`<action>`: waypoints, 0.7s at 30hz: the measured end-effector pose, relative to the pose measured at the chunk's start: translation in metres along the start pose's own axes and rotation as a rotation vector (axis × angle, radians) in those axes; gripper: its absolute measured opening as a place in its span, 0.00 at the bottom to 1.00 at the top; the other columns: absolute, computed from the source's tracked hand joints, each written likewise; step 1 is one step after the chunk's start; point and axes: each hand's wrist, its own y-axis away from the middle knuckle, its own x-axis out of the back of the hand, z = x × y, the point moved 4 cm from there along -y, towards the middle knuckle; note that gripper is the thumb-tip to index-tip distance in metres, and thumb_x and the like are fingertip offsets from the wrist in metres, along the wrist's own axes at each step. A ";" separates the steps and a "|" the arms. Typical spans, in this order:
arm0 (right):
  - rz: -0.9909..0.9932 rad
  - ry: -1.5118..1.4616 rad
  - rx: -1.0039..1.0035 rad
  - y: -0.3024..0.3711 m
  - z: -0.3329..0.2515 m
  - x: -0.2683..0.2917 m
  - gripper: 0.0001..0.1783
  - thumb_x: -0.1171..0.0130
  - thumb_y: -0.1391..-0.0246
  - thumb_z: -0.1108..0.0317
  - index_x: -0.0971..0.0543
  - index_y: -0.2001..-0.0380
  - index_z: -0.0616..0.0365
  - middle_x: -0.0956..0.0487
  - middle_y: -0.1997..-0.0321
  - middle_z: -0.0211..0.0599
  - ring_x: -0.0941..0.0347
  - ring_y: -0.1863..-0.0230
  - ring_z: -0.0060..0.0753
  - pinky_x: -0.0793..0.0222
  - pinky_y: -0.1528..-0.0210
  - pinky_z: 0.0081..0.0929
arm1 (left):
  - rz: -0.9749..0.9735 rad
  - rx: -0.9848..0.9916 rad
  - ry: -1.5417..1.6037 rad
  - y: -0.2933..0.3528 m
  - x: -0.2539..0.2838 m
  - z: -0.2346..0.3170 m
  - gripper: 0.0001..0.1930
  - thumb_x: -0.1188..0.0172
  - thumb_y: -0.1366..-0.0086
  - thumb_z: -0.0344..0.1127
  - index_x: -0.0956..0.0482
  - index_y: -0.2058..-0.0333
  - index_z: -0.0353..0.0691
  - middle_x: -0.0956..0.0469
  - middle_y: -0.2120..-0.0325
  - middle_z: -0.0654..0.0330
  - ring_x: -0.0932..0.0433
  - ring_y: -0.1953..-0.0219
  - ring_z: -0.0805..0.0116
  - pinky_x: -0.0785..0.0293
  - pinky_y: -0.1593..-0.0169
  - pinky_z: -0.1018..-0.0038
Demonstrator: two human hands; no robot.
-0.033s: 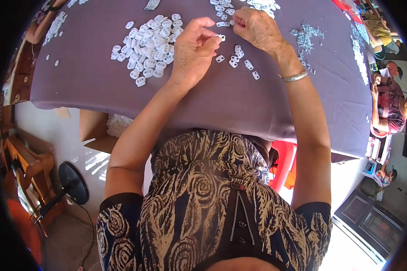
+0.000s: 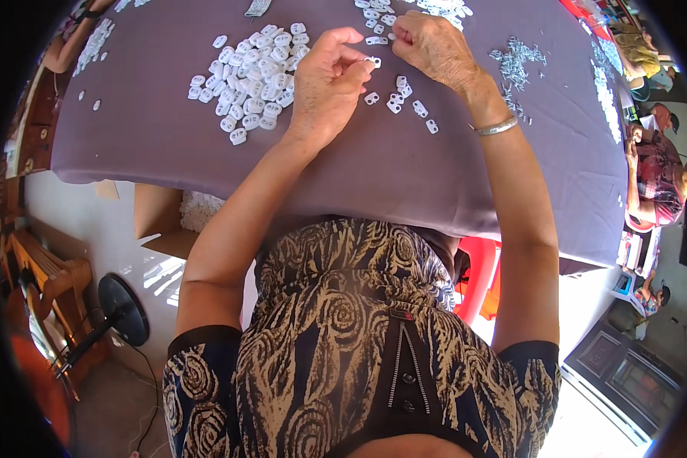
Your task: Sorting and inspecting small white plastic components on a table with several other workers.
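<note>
Between the thumb and a finger of my left hand (image 2: 324, 95) is a small white plastic piece with a hole (image 2: 375, 63). To its right, my right hand (image 2: 439, 55) is closed with thumb and fingers pressed together; what they hold, if anything, is hidden. A heap of white oval plastic pieces (image 2: 254, 80) lies left of my left hand. Several loose white pieces with holes (image 2: 395, 103) are scattered below and between my hands. More white pieces (image 2: 375, 14) lie beyond them. Small silvery metal parts, like screws or pins (image 2: 517, 61), form a pile right of my right hand.
A dark purple cloth (image 2: 404, 175) covers the table. Under its near left edge stands a cardboard box (image 2: 154, 214) with white pieces inside. A black round-based stand (image 2: 124, 309) is on the floor at left. Other people sit at right, and another person's arm (image 2: 67, 46) shows far left.
</note>
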 end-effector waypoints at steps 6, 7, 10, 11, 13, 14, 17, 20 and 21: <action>0.098 -0.267 -0.218 0.016 0.012 0.009 0.08 0.43 0.51 0.68 0.22 0.68 0.59 0.24 0.76 0.30 0.30 0.75 0.21 0.34 0.73 0.25 | -0.003 0.011 0.003 0.005 -0.003 0.008 0.17 0.42 0.41 0.22 0.30 0.53 0.37 0.25 0.70 0.62 0.27 0.70 0.77 0.28 0.68 0.81; 0.048 -0.400 -0.309 0.020 0.014 0.010 0.08 0.43 0.51 0.67 0.21 0.68 0.59 0.24 0.76 0.28 0.31 0.75 0.18 0.35 0.75 0.22 | -0.020 0.009 -0.022 0.006 -0.004 0.009 0.17 0.42 0.41 0.22 0.31 0.52 0.37 0.25 0.70 0.62 0.27 0.70 0.78 0.28 0.69 0.81; -0.021 -0.619 -0.442 0.035 0.019 0.015 0.08 0.44 0.49 0.67 0.20 0.68 0.59 0.25 0.76 0.24 0.33 0.75 0.14 0.39 0.77 0.16 | -0.061 0.020 -0.038 0.006 -0.008 0.006 0.18 0.43 0.41 0.22 0.31 0.52 0.36 0.24 0.70 0.62 0.27 0.70 0.78 0.29 0.69 0.81; -0.039 -0.715 -0.481 0.040 0.020 0.014 0.08 0.44 0.49 0.67 0.20 0.68 0.59 0.26 0.76 0.22 0.34 0.76 0.13 0.41 0.77 0.13 | -0.083 0.036 -0.038 0.007 -0.009 0.004 0.18 0.42 0.41 0.23 0.32 0.51 0.36 0.24 0.71 0.62 0.27 0.70 0.78 0.29 0.69 0.81; -0.052 -0.823 -0.494 0.049 0.020 0.017 0.09 0.44 0.49 0.67 0.20 0.68 0.59 0.26 0.76 0.22 0.35 0.76 0.13 0.41 0.77 0.12 | -0.100 0.041 -0.044 0.009 -0.013 0.002 0.19 0.42 0.41 0.23 0.32 0.51 0.36 0.24 0.71 0.62 0.27 0.71 0.78 0.29 0.69 0.82; -0.063 -0.935 -0.503 0.052 0.016 0.016 0.09 0.44 0.48 0.67 0.21 0.67 0.60 0.25 0.76 0.23 0.35 0.77 0.12 0.41 0.77 0.12 | -0.115 0.045 -0.054 0.011 -0.015 0.002 0.19 0.42 0.41 0.23 0.33 0.50 0.36 0.24 0.71 0.62 0.27 0.71 0.79 0.30 0.69 0.82; -0.108 -1.026 -0.452 0.062 0.003 0.016 0.08 0.44 0.48 0.67 0.21 0.67 0.59 0.27 0.76 0.22 0.36 0.76 0.12 0.42 0.77 0.11 | -0.149 0.053 -0.082 0.013 -0.019 0.002 0.18 0.42 0.40 0.24 0.32 0.51 0.36 0.24 0.72 0.62 0.28 0.71 0.79 0.30 0.69 0.82; -0.090 -0.912 -0.397 0.068 0.009 0.011 0.08 0.44 0.50 0.68 0.21 0.69 0.61 0.29 0.78 0.21 0.38 0.77 0.13 0.43 0.77 0.14 | -0.185 0.040 -0.084 0.012 -0.021 -0.003 0.17 0.42 0.41 0.26 0.32 0.53 0.35 0.24 0.73 0.61 0.26 0.73 0.78 0.26 0.71 0.79; -0.085 -0.914 -0.404 0.071 0.012 0.012 0.08 0.44 0.50 0.68 0.21 0.69 0.61 0.29 0.78 0.21 0.38 0.77 0.13 0.43 0.77 0.14 | -0.192 0.044 -0.084 0.011 -0.021 -0.003 0.17 0.42 0.41 0.26 0.32 0.53 0.35 0.24 0.73 0.61 0.26 0.73 0.78 0.26 0.71 0.79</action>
